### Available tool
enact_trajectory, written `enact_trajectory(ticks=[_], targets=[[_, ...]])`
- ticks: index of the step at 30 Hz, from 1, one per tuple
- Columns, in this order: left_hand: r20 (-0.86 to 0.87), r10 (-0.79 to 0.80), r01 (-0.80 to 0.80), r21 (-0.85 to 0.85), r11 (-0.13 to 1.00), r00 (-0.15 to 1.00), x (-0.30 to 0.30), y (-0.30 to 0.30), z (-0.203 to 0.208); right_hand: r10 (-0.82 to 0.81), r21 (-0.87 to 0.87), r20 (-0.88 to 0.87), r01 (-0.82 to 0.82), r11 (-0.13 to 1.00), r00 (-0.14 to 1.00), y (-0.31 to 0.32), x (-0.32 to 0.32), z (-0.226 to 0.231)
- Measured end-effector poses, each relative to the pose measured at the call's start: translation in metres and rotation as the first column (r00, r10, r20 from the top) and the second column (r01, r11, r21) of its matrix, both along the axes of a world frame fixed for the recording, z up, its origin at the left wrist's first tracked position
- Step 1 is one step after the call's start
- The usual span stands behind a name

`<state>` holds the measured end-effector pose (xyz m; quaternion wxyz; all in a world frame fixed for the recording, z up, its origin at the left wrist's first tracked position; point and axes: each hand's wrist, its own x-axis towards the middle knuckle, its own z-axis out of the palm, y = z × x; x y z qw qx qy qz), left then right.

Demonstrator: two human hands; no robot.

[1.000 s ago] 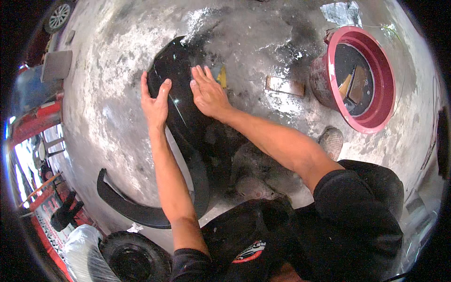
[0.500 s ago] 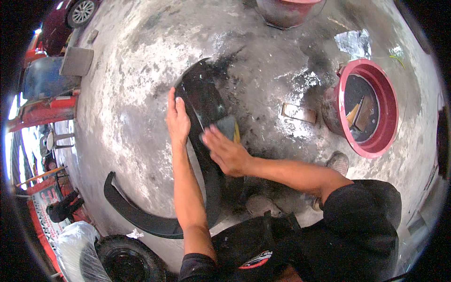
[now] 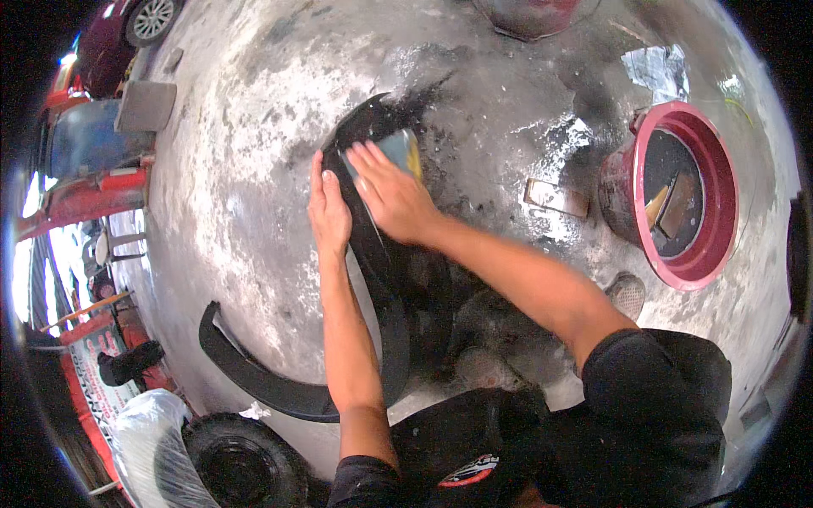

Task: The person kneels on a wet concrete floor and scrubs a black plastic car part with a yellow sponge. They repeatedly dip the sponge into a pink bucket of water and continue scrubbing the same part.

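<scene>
Left hand (image 3: pixel 330 212): fingers together along black curved panel (image 3: pixel 385 271); grip, cannot tell. Right hand (image 3: pixel 394 201): flat on grey-and-yellow pad (image 3: pixel 396 147), atop panel. Panel: upper tip, twelve o'clock. Reddish tub (image 3: pixel 720 195): three o'clock.

Glare patches the floor (image 3: pixel 246 212), light burns white at left, and fisheye corners go black.

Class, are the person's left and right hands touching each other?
Apart: the head view shows a strip of the black curved part between the left hand and the right hand.
</scene>
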<state>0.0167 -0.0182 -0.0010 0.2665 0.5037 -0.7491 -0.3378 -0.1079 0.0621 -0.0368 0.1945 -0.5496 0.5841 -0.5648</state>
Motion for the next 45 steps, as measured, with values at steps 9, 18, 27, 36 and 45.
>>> enact_trajectory(ticks=[9,18,27,36,45], targets=[[-0.024,-0.014,0.014,-0.025,1.000,1.000,-0.008,-0.006,-0.006,0.036,0.048,-0.335,-0.021,0.999,0.941,0.058,0.003,-0.022],[-0.072,0.010,-0.005,0.064,0.998,0.997,-0.002,0.007,-0.001,-0.208,0.271,0.093,0.176,0.946,0.974,0.107,0.058,-0.022],[-0.258,0.002,0.045,0.177,0.983,0.966,0.011,-0.005,-0.001,-0.103,0.218,0.045,0.091,0.972,0.994,0.127,0.070,-0.026],[-0.326,-0.021,0.097,0.217,0.971,0.945,0.017,-0.003,0.013,-0.107,0.344,-0.250,0.192,0.919,0.962,0.023,0.033,-0.016],[-0.165,-0.044,0.065,0.120,0.991,0.985,-0.015,0.022,0.028,-0.196,0.392,-0.003,0.182,0.902,0.981,0.004,-0.006,-0.020]])
